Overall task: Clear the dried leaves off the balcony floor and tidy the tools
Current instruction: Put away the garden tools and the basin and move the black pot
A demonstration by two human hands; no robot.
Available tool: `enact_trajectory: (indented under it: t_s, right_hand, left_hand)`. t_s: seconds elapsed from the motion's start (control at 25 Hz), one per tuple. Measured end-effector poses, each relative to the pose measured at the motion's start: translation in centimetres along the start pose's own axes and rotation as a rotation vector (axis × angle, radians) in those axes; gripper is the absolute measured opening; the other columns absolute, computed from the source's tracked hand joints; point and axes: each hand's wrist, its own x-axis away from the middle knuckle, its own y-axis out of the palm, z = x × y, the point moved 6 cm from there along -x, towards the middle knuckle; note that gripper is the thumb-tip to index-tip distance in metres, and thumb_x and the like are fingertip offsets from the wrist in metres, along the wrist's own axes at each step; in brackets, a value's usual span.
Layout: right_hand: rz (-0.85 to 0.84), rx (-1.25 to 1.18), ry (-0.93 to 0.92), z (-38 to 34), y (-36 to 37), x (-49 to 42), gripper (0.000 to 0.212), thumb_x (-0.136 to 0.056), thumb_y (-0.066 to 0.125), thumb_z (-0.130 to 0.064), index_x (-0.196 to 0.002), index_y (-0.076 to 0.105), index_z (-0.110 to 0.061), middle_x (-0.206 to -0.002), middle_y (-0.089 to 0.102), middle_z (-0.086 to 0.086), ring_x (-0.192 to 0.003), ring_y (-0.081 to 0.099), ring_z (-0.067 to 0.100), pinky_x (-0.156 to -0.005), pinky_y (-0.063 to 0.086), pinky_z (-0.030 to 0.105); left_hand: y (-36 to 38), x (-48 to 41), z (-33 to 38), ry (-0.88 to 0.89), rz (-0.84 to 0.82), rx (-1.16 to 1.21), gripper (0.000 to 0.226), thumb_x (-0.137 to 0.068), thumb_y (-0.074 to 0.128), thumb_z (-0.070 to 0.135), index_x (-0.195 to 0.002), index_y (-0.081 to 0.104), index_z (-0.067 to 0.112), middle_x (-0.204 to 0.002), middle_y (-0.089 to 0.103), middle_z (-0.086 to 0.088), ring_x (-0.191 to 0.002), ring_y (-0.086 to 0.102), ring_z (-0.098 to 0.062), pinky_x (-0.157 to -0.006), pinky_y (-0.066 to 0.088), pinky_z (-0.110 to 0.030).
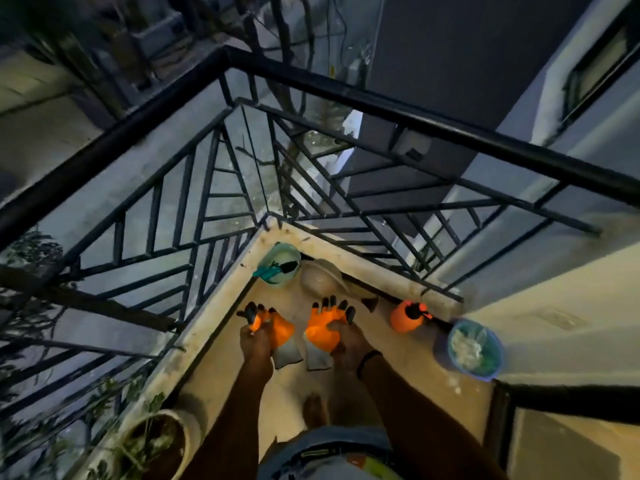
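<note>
Head view, looking steeply down into a balcony corner. A green tub (281, 261) sits on the balcony floor (398, 375) right in the angle of the black railing (346, 95). A teal-handled trowel (275, 270) lies across the tub's near rim.

Nearer the camera than the tub, both bare hands hold orange work gloves with black fingertips, cuffs pointing back toward the person. The left hand (254, 342) has its fingers curled round the left glove (282, 329), near and left of the tub. The right hand (349, 346) clamps the right glove (322, 327) at its side, thumb over the orange palm, near and right of the tub. The two gloves hang just apart.

Just right of the tub rests a pale rounded thing (322, 278) that I cannot identify. Further right of the tub, along the wall, an orange spray bottle (403, 318) stands. Beyond it is a blue bowl (497, 344) holding pale scraps, too blurred to name. Well away from the tub, at the lower left, a plant pot (187, 427) stands against the ledge.
</note>
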Motion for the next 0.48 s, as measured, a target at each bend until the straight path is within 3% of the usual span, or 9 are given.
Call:
enact_trajectory:
  t_s: [0.08, 0.2, 0.32, 0.48]
  right_hand:
    - [-0.047, 0.035, 0.016, -2.0, 2.9, -3.1, 0.051, -0.088, 0.055, 0.002, -0.136, 0.055, -0.015, -0.132, 0.060, 0.020, -0.111, 0.062, 0.039, -0.084, 0.055, 0.048]
    - [-0.053, 0.110, -0.015, -5.5, 6.4, -8.0, 0.050, -0.088, 0.055, -0.002, -0.135, 0.057, -0.018, -0.129, 0.062, 0.018, -0.112, 0.062, 0.037, -0.086, 0.054, 0.047]
    - [-0.159, 0.169, 0.004, -9.1, 11.5, -9.2, 0.051, -0.087, 0.056, -0.002, -0.135, 0.056, -0.019, -0.134, 0.059, 0.018, -0.119, 0.059, 0.037, -0.100, 0.048, 0.053]
    - [-0.146, 0.277, 0.058, -13.1, 15.7, -10.4, 0.046, -0.092, 0.057, -0.004, -0.135, 0.052, -0.020, -0.135, 0.055, 0.015, -0.122, 0.053, 0.037, -0.105, 0.044, 0.055]
  left_hand:
    - [1.2, -2.4, 2.1, -0.011, -0.004, 0.051, 0.041, -0.074, 0.081, 0.039, -0.108, 0.064, 0.023, -0.117, 0.068, -0.014, -0.107, 0.064, -0.033, -0.100, 0.050, -0.056]
    - [3.3, -1.3, 8.0, 0.009, 0.001, 0.114, 0.034, -0.089, 0.074, 0.024, -0.115, 0.056, 0.016, -0.121, 0.065, -0.016, -0.110, 0.063, -0.034, -0.102, 0.048, -0.057]
    - [4.8, -3.4, 11.3, 0.002, 0.040, 0.098, 0.026, -0.094, 0.069, 0.019, -0.114, 0.051, 0.016, -0.117, 0.061, -0.015, -0.109, 0.061, -0.034, -0.100, 0.049, -0.056]
    - [6.6, -6.8, 14.3, 0.018, 0.053, 0.107, 0.016, -0.095, 0.068, 0.018, -0.099, 0.052, 0.019, -0.120, 0.062, -0.023, -0.114, 0.060, -0.041, -0.098, 0.049, -0.062]
